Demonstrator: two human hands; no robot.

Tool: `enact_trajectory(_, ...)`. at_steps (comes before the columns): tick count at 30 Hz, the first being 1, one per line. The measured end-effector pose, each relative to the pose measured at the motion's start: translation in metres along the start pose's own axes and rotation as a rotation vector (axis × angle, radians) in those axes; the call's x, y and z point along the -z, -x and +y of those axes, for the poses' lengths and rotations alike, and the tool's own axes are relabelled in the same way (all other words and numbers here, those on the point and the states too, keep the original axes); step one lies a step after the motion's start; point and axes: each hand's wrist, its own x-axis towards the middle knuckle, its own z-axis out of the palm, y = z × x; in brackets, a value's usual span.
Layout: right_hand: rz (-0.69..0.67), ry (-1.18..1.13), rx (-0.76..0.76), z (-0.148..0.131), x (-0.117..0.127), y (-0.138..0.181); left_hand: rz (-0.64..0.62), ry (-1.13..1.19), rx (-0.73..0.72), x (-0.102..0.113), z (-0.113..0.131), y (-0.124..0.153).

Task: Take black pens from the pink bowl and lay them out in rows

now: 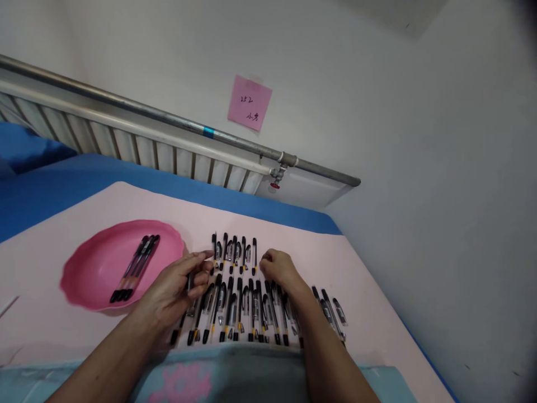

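Note:
My left hand [182,282] is over the left end of the pen rows, its fingers curled. A dark pen end [190,280] shows between the thumb and fingers; whether it is gripped or lies behind is unclear. My right hand [279,267] is closed, its fingertips bent together just right of the last pen [254,256] in the far row. What those fingers hold, if anything, is hidden. Black-ended clear pens [239,308] lie side by side in a near row, with loose black caps [221,296] and small silver tips [230,333] among them.
A pink scalloped bowl [90,280] at the left holds several assembled pens [135,268]. More pens and a cap [339,311] lie right of my right forearm. A white stick [8,305] is at the left edge. Behind the table [335,263] are a radiator [163,157] and pipe.

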Motion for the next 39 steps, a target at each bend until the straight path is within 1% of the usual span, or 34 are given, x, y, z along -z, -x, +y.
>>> enact_trajectory(4, -0.033, 0.033, 0.034, -0.001, -0.008, 0.001, 0.024, -0.014, -0.004, -0.002, 0.0, 0.0)
enact_trajectory(12, -0.041, 0.037, 0.074, 0.003, -0.007, -0.001, 0.039, -0.015, 0.01, -0.002, 0.0, -0.001)
enact_trajectory(17, -0.048, 0.022, 0.093, 0.005, -0.011, -0.002, 0.022, -0.019, 0.02, -0.001, -0.001, -0.001)
enact_trajectory(28, -0.063, -0.015, 0.117, 0.003, -0.012, 0.0, 0.012, -0.033, 0.011, 0.0, -0.002, -0.003)
enact_trajectory(39, -0.044, -0.043, 0.094, 0.006, -0.016, -0.005, 0.013, -0.05, 0.012, 0.002, -0.003, -0.004)
